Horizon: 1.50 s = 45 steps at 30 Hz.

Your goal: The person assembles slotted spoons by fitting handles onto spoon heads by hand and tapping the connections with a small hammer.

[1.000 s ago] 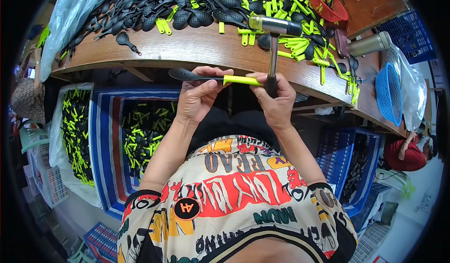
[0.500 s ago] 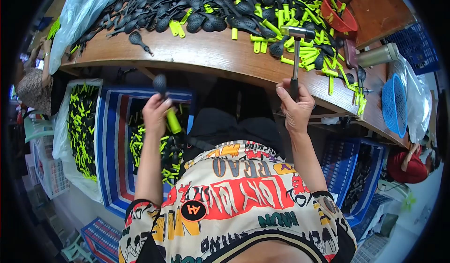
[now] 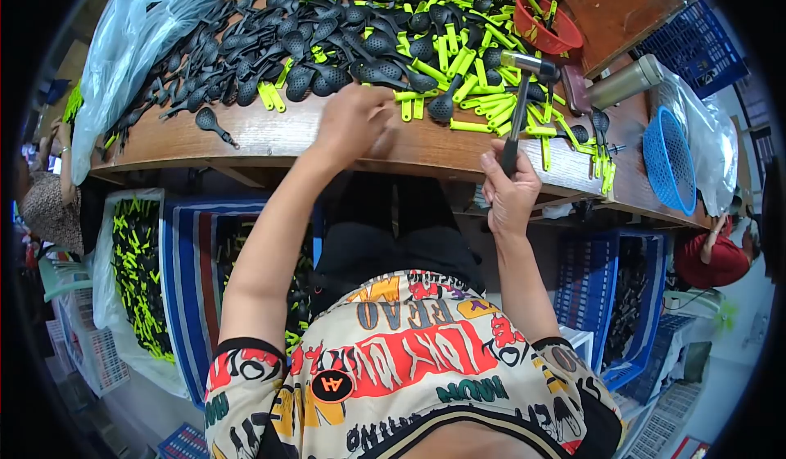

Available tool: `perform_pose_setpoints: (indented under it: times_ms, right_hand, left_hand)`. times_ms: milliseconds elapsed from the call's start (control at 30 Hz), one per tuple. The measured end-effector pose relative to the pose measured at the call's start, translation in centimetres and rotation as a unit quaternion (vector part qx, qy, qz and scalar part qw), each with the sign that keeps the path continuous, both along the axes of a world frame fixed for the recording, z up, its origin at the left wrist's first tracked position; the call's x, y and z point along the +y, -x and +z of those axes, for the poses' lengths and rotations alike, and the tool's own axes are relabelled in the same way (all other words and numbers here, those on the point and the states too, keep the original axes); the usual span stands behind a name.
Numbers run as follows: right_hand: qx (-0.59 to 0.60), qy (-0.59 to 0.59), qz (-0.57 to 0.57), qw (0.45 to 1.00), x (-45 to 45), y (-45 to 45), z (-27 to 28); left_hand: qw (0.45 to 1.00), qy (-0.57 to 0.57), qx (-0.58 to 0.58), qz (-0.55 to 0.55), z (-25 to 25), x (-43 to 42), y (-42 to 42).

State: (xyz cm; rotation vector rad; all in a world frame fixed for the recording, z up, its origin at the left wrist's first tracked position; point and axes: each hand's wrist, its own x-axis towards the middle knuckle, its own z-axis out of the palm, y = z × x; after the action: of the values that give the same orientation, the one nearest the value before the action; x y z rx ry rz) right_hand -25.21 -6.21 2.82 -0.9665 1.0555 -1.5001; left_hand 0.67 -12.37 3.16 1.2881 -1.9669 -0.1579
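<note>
In the right hand [image 3: 512,193], fingers curled round its grip, a hammer [image 3: 519,119] is held head-up, presumably to clear the counter [image 3: 278,135]. Over this, the left hand [image 3: 352,130] is blurred; its fingers' state cannot be told. Behind, green handles [image 3: 471,126] and black spoons [image 3: 377,43] are heaped.

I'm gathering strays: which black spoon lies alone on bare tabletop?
The perforated spoon left of the left hand, near the table's front edge; other spoons lie bunched.

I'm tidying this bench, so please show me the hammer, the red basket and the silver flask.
Hammer [image 3: 519,113]: head view, on its narrow shaft.
Red basket [image 3: 544,40]: head view, on its near wall.
Silver flask [image 3: 624,85]: head view, on the side of its body.
</note>
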Motion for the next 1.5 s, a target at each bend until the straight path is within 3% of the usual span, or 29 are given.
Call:
perform_pose_setpoints:
  times_ms: [167, 233, 367, 467, 567, 667, 767, 867, 933, 1033, 1133, 1267, 1333, 1367, 1500]
  right_hand:
    - [0.014, -0.014, -0.025, 0.999, 0.4, 1.7, -0.2]
    - [0.007, -0.023, -0.030, 0.999, 0.4, 2.3, -0.2]
    - [-0.008, -0.037, -0.044, 0.998, 0.3, 3.4, -0.9]
    - [-0.006, -0.040, -0.041, 0.998, 0.0, 3.5, -1.4]
    - [-0.007, -0.040, -0.033, 0.999, -0.2, 3.1, -1.7]
    - [-0.014, -0.040, -0.025, 0.999, -0.4, 2.4, -1.5]
    - [-0.019, -0.043, -0.019, 0.999, -0.1, 1.7, -1.5]
    - [-0.013, -0.041, -0.014, 0.999, 0.2, 1.5, -1.3]
    - [0.010, -0.047, -0.016, 0.999, 0.5, 1.5, -1.3]
    - [0.035, -0.049, -0.012, 0.998, 0.8, 2.0, -1.5]
    - [0.069, -0.056, 0.005, 0.996, 1.0, 2.5, -2.1]
    - [0.122, -0.047, 0.047, 0.990, 1.5, 2.4, -1.9]
    - [0.135, -0.052, 0.065, 0.987, 1.8, 2.0, -1.5]
    - [0.149, -0.053, 0.080, 0.984, 2.0, 1.8, -1.3]
    - [0.171, -0.062, 0.116, 0.976, 2.2, 0.4, -1.0]
  left_hand:
    - [0.972, 0.092, -0.208, 0.052, -1.4, -5.7, 5.8]
    - [0.970, 0.076, -0.229, 0.031, -1.7, -6.0, 6.0]
    - [0.968, 0.213, -0.125, -0.051, -2.5, -3.4, 4.8]
    - [0.969, 0.204, -0.122, -0.061, -3.3, -1.6, 3.0]
    - [0.978, 0.172, -0.070, -0.092, -1.4, -1.3, 2.0]
    - [0.980, 0.179, -0.060, -0.056, 0.4, -4.7, 1.3]
    - [0.966, 0.167, -0.198, 0.003, 0.4, -10.0, 0.5]
    - [0.951, 0.071, -0.301, 0.025, -0.1, -12.9, 0.6]
    - [0.950, 0.073, -0.305, 0.017, 0.2, -13.7, 0.8]
    - [0.945, 0.196, -0.258, -0.042, 1.4, -13.4, 0.3]
    - [0.959, 0.104, -0.266, 0.002, 3.3, -9.8, -0.9]
    - [1.000, -0.005, -0.018, 0.010, 3.8, -1.8, -2.4]
    - [0.993, -0.076, 0.093, 0.005, 2.4, 2.2, -3.4]
    - [0.970, -0.183, 0.155, 0.040, 1.5, 4.3, -3.6]
    - [0.891, -0.321, 0.313, 0.068, -2.3, 9.7, -4.0]
